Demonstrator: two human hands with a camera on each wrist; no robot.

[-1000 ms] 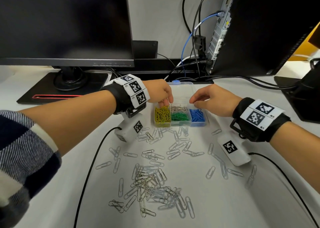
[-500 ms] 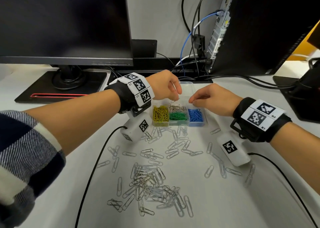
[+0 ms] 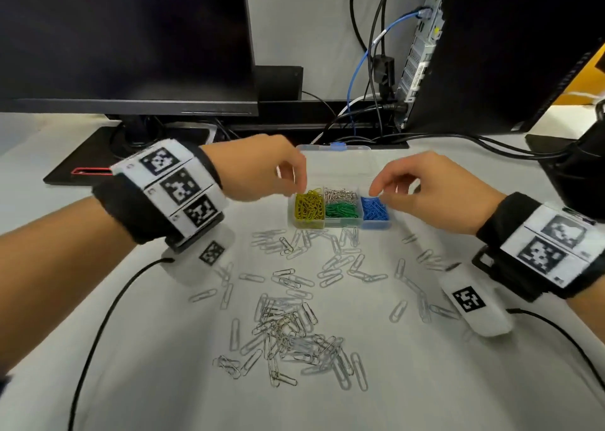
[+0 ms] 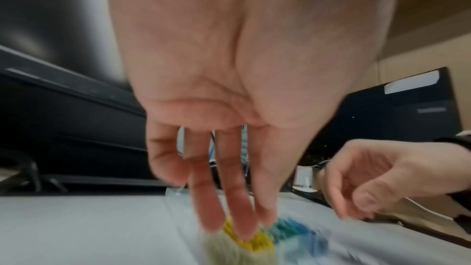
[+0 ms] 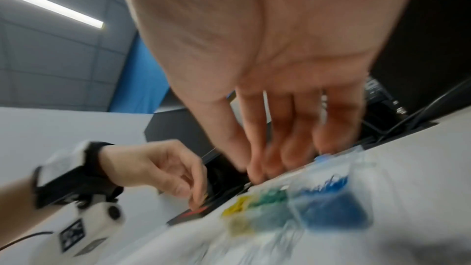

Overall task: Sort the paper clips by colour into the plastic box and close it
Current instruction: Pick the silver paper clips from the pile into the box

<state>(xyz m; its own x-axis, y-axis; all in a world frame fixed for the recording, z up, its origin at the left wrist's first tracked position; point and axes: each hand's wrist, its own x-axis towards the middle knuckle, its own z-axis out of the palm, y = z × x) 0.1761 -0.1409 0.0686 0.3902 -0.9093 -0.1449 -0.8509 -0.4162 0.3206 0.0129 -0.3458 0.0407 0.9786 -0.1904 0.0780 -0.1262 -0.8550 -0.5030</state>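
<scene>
Your left hand (image 3: 262,168) and right hand (image 3: 435,191) are both hovering loosely curled, gripping nothing, at the plastic box's (image 3: 340,226) 9 and 3 o'clock.

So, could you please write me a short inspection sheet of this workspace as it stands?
Surface: white table, strewn with clips.
Job's things: plastic box, its lid open and lying back; yellow clips in the left compartment, silver clips behind green clips in the middle, blue clips on the right.
Clutter: loose silver clips scattered and heaped in front of the box.
Grippers: left hand and right hand hover over the box; nothing seen held.
Cables: blue cable and black leads behind.
Surroundings: monitor, computer case.
</scene>
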